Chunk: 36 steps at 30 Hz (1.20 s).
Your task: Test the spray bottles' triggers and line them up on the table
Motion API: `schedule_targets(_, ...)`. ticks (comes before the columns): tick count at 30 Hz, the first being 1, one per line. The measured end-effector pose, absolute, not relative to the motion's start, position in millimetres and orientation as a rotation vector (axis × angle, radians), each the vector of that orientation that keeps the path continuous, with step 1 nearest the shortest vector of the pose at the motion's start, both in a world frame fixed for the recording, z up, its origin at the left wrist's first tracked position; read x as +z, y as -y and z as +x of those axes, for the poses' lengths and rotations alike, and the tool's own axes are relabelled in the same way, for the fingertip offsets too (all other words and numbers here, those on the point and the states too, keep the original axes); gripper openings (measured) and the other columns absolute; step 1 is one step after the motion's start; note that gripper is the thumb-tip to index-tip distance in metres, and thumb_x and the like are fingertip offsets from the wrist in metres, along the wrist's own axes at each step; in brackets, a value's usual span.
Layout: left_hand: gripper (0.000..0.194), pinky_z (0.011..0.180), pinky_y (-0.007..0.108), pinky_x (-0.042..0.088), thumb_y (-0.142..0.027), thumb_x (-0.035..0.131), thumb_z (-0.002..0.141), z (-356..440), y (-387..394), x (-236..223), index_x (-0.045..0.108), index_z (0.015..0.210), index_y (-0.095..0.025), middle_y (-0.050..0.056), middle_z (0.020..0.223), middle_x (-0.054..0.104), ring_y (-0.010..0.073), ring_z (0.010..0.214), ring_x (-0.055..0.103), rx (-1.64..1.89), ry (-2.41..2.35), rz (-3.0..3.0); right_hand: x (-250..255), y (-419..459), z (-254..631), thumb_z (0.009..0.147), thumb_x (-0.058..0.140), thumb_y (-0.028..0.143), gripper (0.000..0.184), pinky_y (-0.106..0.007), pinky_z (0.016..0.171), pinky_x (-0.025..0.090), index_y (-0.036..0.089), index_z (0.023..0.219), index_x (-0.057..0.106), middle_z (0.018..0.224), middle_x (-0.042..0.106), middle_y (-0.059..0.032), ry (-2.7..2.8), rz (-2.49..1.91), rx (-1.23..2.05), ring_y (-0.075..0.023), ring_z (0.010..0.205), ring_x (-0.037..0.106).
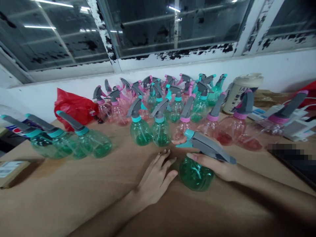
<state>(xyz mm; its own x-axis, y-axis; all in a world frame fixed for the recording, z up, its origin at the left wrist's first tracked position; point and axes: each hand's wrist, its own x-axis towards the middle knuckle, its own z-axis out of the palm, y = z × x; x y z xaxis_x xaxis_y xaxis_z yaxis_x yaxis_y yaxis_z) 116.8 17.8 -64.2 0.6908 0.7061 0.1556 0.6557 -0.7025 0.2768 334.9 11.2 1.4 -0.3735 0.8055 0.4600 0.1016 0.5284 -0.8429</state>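
The right hand (pixel 220 165) is gripping a green spray bottle (pixel 196 176), likely light, slippery, best held by its neck; the empty left hand (pixel 156 179) is lying loosely open.

Glossy translucent plastic spray bottle (pixel 196 176), wood-look tabletop (pixel 86 184) – smooth, red bag (pixel 70 107) – crinkled plastic

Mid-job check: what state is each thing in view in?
Left hand: open, holding nothing
Right hand: closed around the neck of the green spray bottle
Green spray bottle: held, sprayer on top; tightness can't be told
Green bottles at far left: sprayers on
Red bag: crumpled
Cup: lid on
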Motion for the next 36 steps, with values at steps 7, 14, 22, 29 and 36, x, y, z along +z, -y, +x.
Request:
schedule_targets(7, 0.038, 0.111, 0.049, 0.030, -0.025, 0.033, 0.099, 119.1, -18.9, -64.6, 0.045, 0.133, -0.015, 0.012, 0.145, 0.039, 0.0253, 0.138, 0.029, 0.390, -1.093, 2.799, 2.7, -10.3, 333.9, 0.084, 0.057, 0.015, 0.040, -0.041, 0.093, 0.051, 0.034, 0.119, 0.061, 0.114, 0.067, -0.0002, 1.800, -0.810, 0.932, -0.0232, 0.111, 0.060)
schedule_targets(14, 0.040, 0.110, 0.049, 0.031, -0.022, 0.045, 0.094, 121.5, -18.5, -64.8, 0.046, 0.132, -0.012, 0.016, 0.144, 0.039, 0.0290, 0.138, 0.029, 0.355, -1.118, 2.847, 1.4, -8.0, 332.9, 0.085, 0.059, 0.023, 0.029, -0.038, 0.089, 0.052, 0.031, 0.112, 0.063, 0.107, 0.068, -0.0008, 1.771, -0.858, 0.902, -0.0207, 0.100, 0.064)
schedule_targets(22, 0.038, 0.111, 0.047, 0.030, -0.024, 0.042, 0.097, 120.7, -20.6, -66.5, 0.044, 0.134, -0.015, 0.012, 0.143, 0.042, 0.0265, 0.137, 0.030, 0.319, -1.100, 2.888, 0.2, -6.6, 331.7, 0.088, 0.056, 0.040, 0.017, -0.030, 0.065, 0.052, 0.027, 0.095, 0.063, 0.083, 0.066, -0.0001, 1.749, -0.944, 0.742, -0.0165, 0.072, 0.063)
schedule_targets(29, 0.040, 0.109, 0.047, 0.033, -0.030, 0.039, 0.099, 120.8, -22.0, -68.4, 0.044, 0.135, -0.014, 0.014, 0.143, 0.042, 0.0265, 0.131, 0.040, 0.356, -1.107, 2.875, 3.1, -2.5, 328.2, 0.087, 0.055, 0.043, 0.021, -0.029, 0.060, 0.050, 0.024, 0.082, 0.062, 0.076, 0.064, -0.0009, 1.715, -1.000, 0.706, -0.0167, 0.069, 0.063)
schedule_targets(36, 0.044, 0.109, 0.049, 0.033, -0.040, 0.035, 0.099, 122.1, -21.4, -70.2, 0.043, 0.135, -0.015, 0.014, 0.144, 0.041, 0.0277, 0.135, 0.035, 0.397, -1.107, 2.877, 0.2, -2.9, 330.3, 0.085, 0.059, 0.036, 0.027, -0.033, 0.079, 0.055, 0.027, 0.110, 0.064, 0.103, 0.069, -0.0023, 1.716, -0.943, 0.778, -0.0191, 0.088, 0.067)
